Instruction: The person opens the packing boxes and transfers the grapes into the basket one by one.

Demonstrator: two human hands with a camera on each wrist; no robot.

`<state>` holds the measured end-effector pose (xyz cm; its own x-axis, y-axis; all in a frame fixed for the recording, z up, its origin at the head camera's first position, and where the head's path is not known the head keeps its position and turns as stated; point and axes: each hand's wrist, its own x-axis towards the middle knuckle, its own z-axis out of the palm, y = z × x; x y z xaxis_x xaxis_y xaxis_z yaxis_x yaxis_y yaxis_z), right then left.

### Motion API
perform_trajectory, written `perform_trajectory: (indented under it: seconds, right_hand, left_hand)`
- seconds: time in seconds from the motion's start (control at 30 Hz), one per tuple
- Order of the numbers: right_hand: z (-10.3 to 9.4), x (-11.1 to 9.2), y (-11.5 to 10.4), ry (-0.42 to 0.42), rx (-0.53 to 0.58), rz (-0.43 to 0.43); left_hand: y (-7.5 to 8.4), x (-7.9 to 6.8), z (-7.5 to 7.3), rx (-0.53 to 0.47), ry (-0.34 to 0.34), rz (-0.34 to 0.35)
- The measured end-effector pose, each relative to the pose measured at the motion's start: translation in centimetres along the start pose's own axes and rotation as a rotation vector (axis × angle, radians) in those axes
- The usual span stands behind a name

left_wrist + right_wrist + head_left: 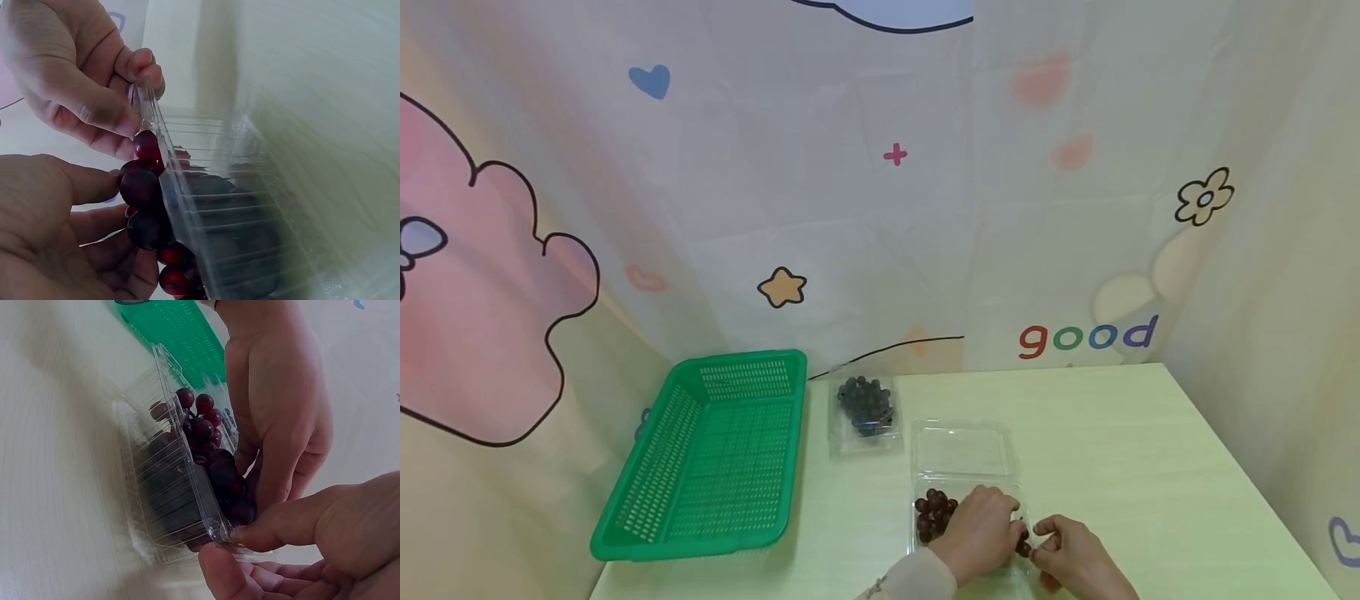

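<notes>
A clear plastic clamshell box [966, 450] lies with its lid folded back, away from me. Dark red grapes [932, 515] fill its near half and stand up to the rim. My left hand [981, 529] reaches across the box, and its thumb and fingers [94, 181] hold grapes at the right side. At the right edge my right hand [1075, 557] pinches the box's rim [215, 528] between thumb and finger, close beside the left fingertips. The left hand covers part of the grapes in the head view.
A green plastic basket [793, 467] stands on the left of the pale table [1112, 450]. Between it and the open box, farther back, is another clear box [865, 446] with dark grapes [867, 404]. A printed curtain [865, 208] hangs behind the table.
</notes>
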<state>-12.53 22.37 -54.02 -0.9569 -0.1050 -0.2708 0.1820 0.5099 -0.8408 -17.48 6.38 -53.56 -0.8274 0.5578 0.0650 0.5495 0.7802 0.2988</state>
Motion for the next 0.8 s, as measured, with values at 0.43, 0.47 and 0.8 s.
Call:
perform_trajectory:
  seconds: [0.43, 0.47, 0.8]
  right_hand:
    - [-0.2, -0.2, 0.0, -0.011, 0.007, -0.020]
    - [-0.2, -0.2, 0.0, -0.011, 0.008, -0.022]
    - [-0.4, -0.2, 0.0, -0.038, 0.028, -0.027]
  left_hand:
    - [1.1, 1.0, 0.0, 0.155, -0.115, -0.004]
    - [1.2, 1.0, 0.0, 0.156, -0.122, -0.019]
    - [1.2, 1.4, 0.0, 0.093, -0.170, -0.085]
